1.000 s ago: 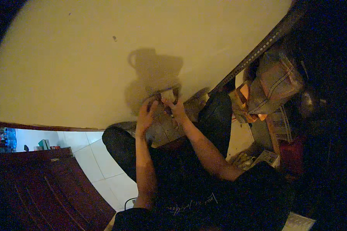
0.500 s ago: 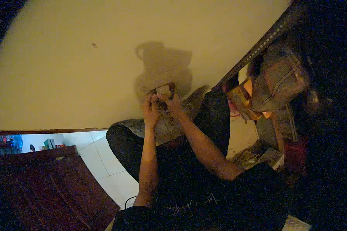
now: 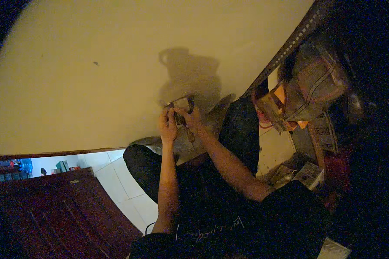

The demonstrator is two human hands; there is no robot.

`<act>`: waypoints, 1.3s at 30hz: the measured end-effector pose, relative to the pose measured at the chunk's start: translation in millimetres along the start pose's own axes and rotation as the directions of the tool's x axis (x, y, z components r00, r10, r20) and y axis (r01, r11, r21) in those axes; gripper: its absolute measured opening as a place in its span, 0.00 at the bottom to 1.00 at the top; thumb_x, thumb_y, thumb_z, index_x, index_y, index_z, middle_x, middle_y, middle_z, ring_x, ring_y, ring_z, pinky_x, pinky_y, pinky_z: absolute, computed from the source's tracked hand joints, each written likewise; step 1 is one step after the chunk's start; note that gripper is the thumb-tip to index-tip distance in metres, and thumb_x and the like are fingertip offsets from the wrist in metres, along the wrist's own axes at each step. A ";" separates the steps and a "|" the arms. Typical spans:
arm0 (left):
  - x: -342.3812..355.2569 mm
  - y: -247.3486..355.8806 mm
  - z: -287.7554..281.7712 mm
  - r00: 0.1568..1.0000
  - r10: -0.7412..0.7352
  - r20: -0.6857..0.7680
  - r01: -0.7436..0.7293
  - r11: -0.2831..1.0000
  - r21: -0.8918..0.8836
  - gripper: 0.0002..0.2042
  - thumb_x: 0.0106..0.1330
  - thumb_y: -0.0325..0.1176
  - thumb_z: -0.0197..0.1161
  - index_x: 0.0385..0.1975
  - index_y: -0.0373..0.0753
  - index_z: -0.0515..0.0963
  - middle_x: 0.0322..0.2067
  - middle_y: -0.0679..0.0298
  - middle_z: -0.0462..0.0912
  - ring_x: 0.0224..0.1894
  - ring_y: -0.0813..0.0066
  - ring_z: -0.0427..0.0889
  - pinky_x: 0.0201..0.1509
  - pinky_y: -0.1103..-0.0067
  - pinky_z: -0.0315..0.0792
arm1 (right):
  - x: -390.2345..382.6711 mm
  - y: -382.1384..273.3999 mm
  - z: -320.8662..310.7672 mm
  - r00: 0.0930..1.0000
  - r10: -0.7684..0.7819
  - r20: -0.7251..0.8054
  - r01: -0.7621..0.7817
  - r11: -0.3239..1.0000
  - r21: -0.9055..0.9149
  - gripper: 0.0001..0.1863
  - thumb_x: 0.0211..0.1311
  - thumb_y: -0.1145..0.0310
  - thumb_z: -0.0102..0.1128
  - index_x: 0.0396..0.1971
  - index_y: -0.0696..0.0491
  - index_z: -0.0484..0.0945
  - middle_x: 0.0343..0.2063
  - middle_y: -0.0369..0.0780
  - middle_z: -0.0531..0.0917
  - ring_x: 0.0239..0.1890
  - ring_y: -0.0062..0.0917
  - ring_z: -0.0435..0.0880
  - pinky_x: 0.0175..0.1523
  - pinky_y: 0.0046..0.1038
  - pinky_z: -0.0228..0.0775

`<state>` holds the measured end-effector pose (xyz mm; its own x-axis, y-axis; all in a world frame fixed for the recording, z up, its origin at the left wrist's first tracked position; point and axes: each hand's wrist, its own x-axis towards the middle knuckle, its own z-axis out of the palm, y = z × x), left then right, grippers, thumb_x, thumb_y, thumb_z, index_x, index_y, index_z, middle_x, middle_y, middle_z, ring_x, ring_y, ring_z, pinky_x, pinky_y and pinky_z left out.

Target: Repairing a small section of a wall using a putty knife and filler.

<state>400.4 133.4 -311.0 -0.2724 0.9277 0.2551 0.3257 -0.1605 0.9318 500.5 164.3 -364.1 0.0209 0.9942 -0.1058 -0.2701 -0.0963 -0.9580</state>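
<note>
Two hands showing, both the wearer's. One dark object (image 3: 184, 103) with a pale patch is sitting between them, above the lap, by the near edge of one pale surface (image 3: 116, 82); its kind is staying unclear. Right hand (image 3: 193, 120) is gripping it between thumb and fingers. Left hand (image 3: 167, 125) is curling, fingertips touching the object's left end; can't tell if it's gripping. One small brownish piece (image 3: 191, 137) is hanging just below the right hand.

One shadow (image 3: 190, 69) is falling on the surface beyond the hands; one dark speck (image 3: 96, 63) is showing to its left. Two dark-clad knees are flanking the forearms.

Right side: one grey bag (image 3: 313, 86) is standing near one orange-yellow box (image 3: 270, 103); one pale carton (image 3: 310, 175) is sitting lower, one red item (image 3: 337, 168) beside it. Left side: one dark red panel (image 3: 69, 207) is lying next to white tiles (image 3: 121, 181); one green box (image 3: 62, 166) is standing beyond.

Fingers are covering much of the object; darkness is hiding the far right.
</note>
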 end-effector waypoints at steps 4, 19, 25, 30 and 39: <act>2.5 7.1 -1.5 0.996 -0.071 0.049 0.062 0.987 0.151 0.15 0.68 0.40 0.53 0.39 0.31 0.75 0.34 0.56 0.80 0.36 0.69 0.78 0.41 0.76 0.70 | 7.6 17.1 -10.3 0.890 -0.420 0.179 0.454 0.778 -0.434 0.18 0.53 0.62 0.66 0.38 0.60 0.78 0.37 0.41 0.82 0.36 0.26 0.81 0.45 0.29 0.73; 13.3 52.1 14.9 0.998 0.047 0.033 -0.047 0.999 0.001 0.12 0.68 0.37 0.53 0.33 0.32 0.74 0.23 0.61 0.74 0.25 0.75 0.69 0.30 0.78 0.66 | 18.4 50.1 -47.3 0.891 -0.452 -0.045 0.304 0.666 -0.681 0.25 0.46 0.59 0.70 0.39 0.60 0.74 0.34 0.41 0.80 0.37 0.28 0.79 0.47 0.28 0.71; -0.7 13.0 -4.5 0.989 0.066 -0.129 -0.056 0.995 0.077 0.11 0.68 0.37 0.53 0.33 0.34 0.74 0.19 0.59 0.73 0.23 0.75 0.69 0.28 0.76 0.65 | -7.9 -1.7 18.1 0.993 0.031 -0.116 -0.008 0.981 0.192 0.23 0.48 0.62 0.70 0.41 0.58 0.74 0.36 0.40 0.80 0.38 0.27 0.79 0.47 0.30 0.72; 11.0 31.6 -12.4 1.000 -0.007 0.025 0.003 0.988 0.151 0.13 0.68 0.38 0.52 0.33 0.33 0.74 0.19 0.59 0.73 0.22 0.73 0.68 0.28 0.75 0.66 | -7.8 -37.2 13.1 0.998 0.050 0.035 -0.054 0.987 0.154 0.22 0.49 0.62 0.69 0.41 0.58 0.74 0.37 0.40 0.80 0.37 0.25 0.79 0.46 0.29 0.72; 3.4 1.3 -6.5 0.999 0.022 -0.023 -0.019 0.990 0.139 0.15 0.68 0.41 0.52 0.37 0.33 0.75 0.29 0.52 0.79 0.31 0.63 0.77 0.36 0.72 0.69 | 1.4 7.7 1.3 0.997 0.057 0.050 -0.063 0.990 0.128 0.18 0.52 0.64 0.67 0.37 0.60 0.76 0.38 0.41 0.81 0.39 0.23 0.79 0.41 0.27 0.73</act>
<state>394.0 134.2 -307.3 -0.2859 0.9159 0.2817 0.4532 -0.1297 0.8819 497.2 165.0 -371.2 -0.0430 0.9882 -0.1469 -0.3922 -0.1519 -0.9072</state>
